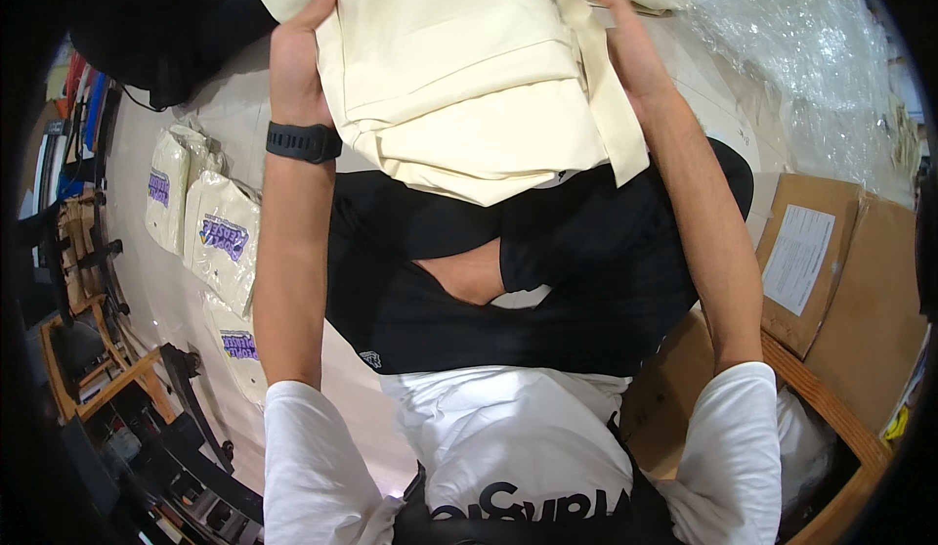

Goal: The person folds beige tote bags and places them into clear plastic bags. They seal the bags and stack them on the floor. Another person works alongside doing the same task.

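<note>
A folded cream fabric bag (462,54) with a flat strap is held up between both hands at the top centre, above my crossed legs. My left hand (300,54), with a dark watch band on the wrist, grips its left edge, thumb on the front and fingers hidden behind. At the right edge, beside the hanging strap (604,98), is my right hand (634,54); its thumb points up and its fingers are mostly hidden behind the cloth. The bag's lower part sags in loose folds.
Printed cream bags in clear plastic (220,241) lie on the floor at left. Clear plastic wrapping (799,68) is heaped at upper right, above cardboard boxes (810,252) and a wooden frame (828,406). Wheeled furniture (183,398) stands at left. Another person's dark-clothed part (183,24) is at upper left.
</note>
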Demonstrator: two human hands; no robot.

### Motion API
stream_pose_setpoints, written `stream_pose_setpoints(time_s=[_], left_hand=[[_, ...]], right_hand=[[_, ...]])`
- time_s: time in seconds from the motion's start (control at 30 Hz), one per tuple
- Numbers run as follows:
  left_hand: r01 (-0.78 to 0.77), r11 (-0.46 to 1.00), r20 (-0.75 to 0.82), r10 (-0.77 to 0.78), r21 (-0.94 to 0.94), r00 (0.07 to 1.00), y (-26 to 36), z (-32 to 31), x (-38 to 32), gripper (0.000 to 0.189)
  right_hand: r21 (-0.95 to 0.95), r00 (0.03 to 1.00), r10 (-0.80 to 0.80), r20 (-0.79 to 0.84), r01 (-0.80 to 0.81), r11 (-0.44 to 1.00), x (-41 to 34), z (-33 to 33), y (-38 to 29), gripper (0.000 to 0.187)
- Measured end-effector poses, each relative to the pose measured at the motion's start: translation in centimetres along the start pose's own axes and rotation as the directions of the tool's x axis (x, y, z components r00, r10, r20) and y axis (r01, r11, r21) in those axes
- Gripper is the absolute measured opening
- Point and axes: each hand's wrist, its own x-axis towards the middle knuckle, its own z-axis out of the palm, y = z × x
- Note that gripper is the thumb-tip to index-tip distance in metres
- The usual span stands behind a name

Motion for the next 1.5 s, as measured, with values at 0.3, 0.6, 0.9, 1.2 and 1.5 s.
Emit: stream_pose_setpoints(time_s=[0.3,0.6,0.9,1.2,1.5], left_hand=[[-0.205,0.974,-0.133,0.216,0.092,0.967,1.5,-0.6,-0.8,0.049],[0.367,0.841,-0.768,0.085,0.397,0.635,-6.4,-7.3,-5.3,0.037],[0.469,0.601,-0.076,-0.562,0.647,0.824,-5.3,9.9,-12.0,0.038],[0.217,0.914,0.792,-0.406,0.343,0.457,-7.4,19.6,-17.4,0.038],[-0.156,0.864,0.803,-0.360,0.479,0.475,-7.1,14.3,-14.1,0.057]], right_hand=[[0.376,0.768,-0.263,0.585,0.031,0.926,-0.4,-5.1,-5.5,0.064],[0.055,0.791,-0.323,-0.520,0.409,0.911,0.5,-7.7,-5.7,0.046],[-0.237,0.855,-0.392,-0.339,0.326,0.915,-0.6,-3.7,-5.1,0.029],[-0.478,0.886,-0.398,-0.237,0.250,0.842,-0.9,-2.2,-4.5,0.024],[-0.674,0.923,-0.279,-0.264,0.030,0.738,1.9,-2.2,-3.4,0.032]])
